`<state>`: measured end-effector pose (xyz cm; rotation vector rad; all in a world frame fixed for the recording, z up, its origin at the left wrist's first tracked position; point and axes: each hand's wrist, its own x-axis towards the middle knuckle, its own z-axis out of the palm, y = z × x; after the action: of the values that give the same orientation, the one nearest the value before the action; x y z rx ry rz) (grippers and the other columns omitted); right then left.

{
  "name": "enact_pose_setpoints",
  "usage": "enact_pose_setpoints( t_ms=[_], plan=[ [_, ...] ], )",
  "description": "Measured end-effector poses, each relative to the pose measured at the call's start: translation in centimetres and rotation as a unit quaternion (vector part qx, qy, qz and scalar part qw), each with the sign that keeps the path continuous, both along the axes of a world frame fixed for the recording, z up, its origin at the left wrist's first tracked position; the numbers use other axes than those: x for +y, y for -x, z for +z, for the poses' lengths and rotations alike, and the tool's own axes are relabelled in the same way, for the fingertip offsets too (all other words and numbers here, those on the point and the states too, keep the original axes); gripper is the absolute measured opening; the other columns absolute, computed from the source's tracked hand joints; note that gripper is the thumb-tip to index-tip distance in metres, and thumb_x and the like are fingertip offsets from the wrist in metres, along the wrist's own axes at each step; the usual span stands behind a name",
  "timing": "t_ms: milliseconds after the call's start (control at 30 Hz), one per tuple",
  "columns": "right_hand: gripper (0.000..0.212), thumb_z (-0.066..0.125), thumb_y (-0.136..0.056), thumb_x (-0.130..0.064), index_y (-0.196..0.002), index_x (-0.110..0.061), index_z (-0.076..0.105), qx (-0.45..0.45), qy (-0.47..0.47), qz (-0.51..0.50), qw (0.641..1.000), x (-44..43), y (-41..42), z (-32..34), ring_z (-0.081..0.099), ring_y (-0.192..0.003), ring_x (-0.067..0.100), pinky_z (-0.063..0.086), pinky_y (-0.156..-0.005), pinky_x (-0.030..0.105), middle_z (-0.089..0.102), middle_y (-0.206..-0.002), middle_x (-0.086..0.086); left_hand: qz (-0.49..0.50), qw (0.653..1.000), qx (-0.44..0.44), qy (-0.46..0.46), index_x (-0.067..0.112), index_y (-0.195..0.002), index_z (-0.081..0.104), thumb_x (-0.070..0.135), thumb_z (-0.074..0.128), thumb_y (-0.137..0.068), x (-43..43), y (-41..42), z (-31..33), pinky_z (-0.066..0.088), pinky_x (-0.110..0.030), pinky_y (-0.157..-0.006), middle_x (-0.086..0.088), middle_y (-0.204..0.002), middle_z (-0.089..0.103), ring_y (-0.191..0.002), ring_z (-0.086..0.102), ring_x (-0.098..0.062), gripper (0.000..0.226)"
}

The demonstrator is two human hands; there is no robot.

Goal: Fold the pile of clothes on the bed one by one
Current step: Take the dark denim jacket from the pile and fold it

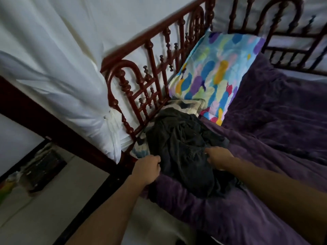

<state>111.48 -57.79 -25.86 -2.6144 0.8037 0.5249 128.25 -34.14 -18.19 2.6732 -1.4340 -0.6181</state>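
Dark grey clothes pile [184, 147]: crumpled heap, on purple bed cover [265, 138], beside wooden bed rail [141, 89], just below colourful pillow [212, 75].

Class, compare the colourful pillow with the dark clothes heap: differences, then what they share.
The pillow is brightly patterned; the clothes heap is plain dark. The pillow is smooth; the heap is crumpled. The left hand and right hand grip the heap, not the pillow. Both things lie on the bed.

L hand [146, 169] bare | R hand [219, 157] bare | both forearms bare up to frame edge
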Motion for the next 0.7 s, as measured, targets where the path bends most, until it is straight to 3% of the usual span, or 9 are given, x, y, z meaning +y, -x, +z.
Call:
enact_pose_setpoints(
  t_ms=[100, 233, 333, 433, 500, 567, 633, 700],
  plan=[
    [0.030, 0.049, -0.092, -0.029, -0.120, -0.020, 0.056, -0.002, -0.010, -0.041, 0.999, -2.4, -2.6, -2.1, 0.057, -0.112, 0.030, 0.048, -0.086, 0.038, 0.058, -0.124, 0.010, -0.024, 1.000, 0.012, -0.013, 0.015, -0.116, 0.059, 0.020, 0.045, -0.095, -2.8, -2.3, -1.7, 0.049, -0.039, -0.083, -0.005, -0.110, 0.062, -0.100, 0.060, -0.023, 0.026],
    [0.037, 0.053, -0.089, -0.030, -0.124, -0.018, 0.052, -0.026, -0.025, -0.114, 0.993, -6.4, -7.7, -5.7, 0.053, -0.115, 0.033, 0.047, -0.088, 0.041, 0.056, -0.124, 0.012, -0.031, 0.998, 0.031, -0.033, 0.017, -0.119, 0.059, 0.022, 0.044, -0.097, -5.5, -5.8, -4.1, 0.050, -0.036, -0.083, -0.003, -0.110, 0.062, -0.098, 0.060, -0.019, 0.027],
    [0.055, 0.058, -0.086, -0.047, -0.131, -0.019, 0.045, -0.053, -0.030, -0.198, 0.978, -8.9, -10.7, -8.9, 0.047, -0.120, 0.034, 0.043, -0.095, 0.047, 0.052, -0.129, 0.012, -0.052, 0.996, 0.044, -0.063, 0.018, -0.121, 0.058, 0.023, 0.044, -0.097, -7.1, -8.8, -5.9, 0.050, -0.032, -0.081, -0.002, -0.111, 0.062, -0.096, 0.060, -0.017, 0.028],
    [0.070, 0.061, -0.084, -0.055, -0.140, -0.020, 0.038, -0.032, -0.151, -0.274, 0.949, -9.1, -12.7, -11.2, 0.053, -0.118, 0.033, 0.046, -0.096, 0.044, 0.053, -0.131, 0.012, -0.060, 0.995, 0.043, -0.066, 0.018, -0.122, 0.057, 0.023, 0.046, -0.097, -9.6, -11.6, -7.3, 0.050, -0.033, -0.083, -0.003, -0.112, 0.060, -0.097, 0.059, -0.019, 0.028],
    [0.062, 0.059, -0.088, -0.047, -0.139, -0.019, 0.039, -0.040, -0.169, -0.253, 0.952, -6.8, -13.1, -12.0, 0.059, -0.111, 0.033, 0.050, -0.089, 0.039, 0.060, -0.126, 0.015, -0.052, 0.997, 0.039, -0.048, 0.017, -0.123, 0.056, 0.022, 0.046, -0.096, -11.6, -13.0, -8.1, 0.049, -0.037, -0.085, -0.004, -0.116, 0.056, -0.101, 0.057, -0.021, 0.029],
    [0.056, 0.053, -0.091, -0.043, -0.141, -0.023, 0.038, -0.091, -0.120, -0.214, 0.965, -3.3, -12.3, -12.0, 0.062, -0.104, 0.033, 0.051, -0.081, 0.038, 0.063, -0.121, 0.013, -0.049, 0.998, 0.028, -0.019, 0.018, -0.129, 0.052, 0.024, 0.047, -0.096, -14.0, -14.2, -8.9, 0.047, -0.038, -0.089, -0.003, -0.123, 0.050, -0.110, 0.052, -0.022, 0.034],
    [0.054, 0.049, -0.093, -0.041, -0.144, -0.028, 0.036, -0.137, -0.117, -0.175, 0.968, 0.0, -10.5, -11.5, 0.061, -0.107, 0.030, 0.050, -0.081, 0.036, 0.060, -0.128, 0.005, -0.083, 0.997, 0.002, -0.009, 0.021, -0.140, 0.041, 0.031, 0.050, -0.094, -16.8, -15.2, -9.8, 0.044, -0.039, -0.097, -0.004, -0.134, 0.042, -0.123, 0.043, -0.024, 0.047],
    [0.054, 0.047, -0.093, -0.040, -0.145, -0.030, 0.037, -0.163, -0.136, -0.134, 0.968, 2.8, -8.3, -10.9, 0.060, -0.111, 0.026, 0.051, -0.085, 0.035, 0.058, -0.132, 0.000, -0.132, 0.989, -0.018, -0.058, 0.026, -0.149, 0.023, 0.044, 0.055, -0.091, -19.4, -15.7, -10.8, 0.037, -0.042, -0.105, -0.005, -0.147, 0.032, -0.135, 0.032, -0.028, 0.068]
  ],
)
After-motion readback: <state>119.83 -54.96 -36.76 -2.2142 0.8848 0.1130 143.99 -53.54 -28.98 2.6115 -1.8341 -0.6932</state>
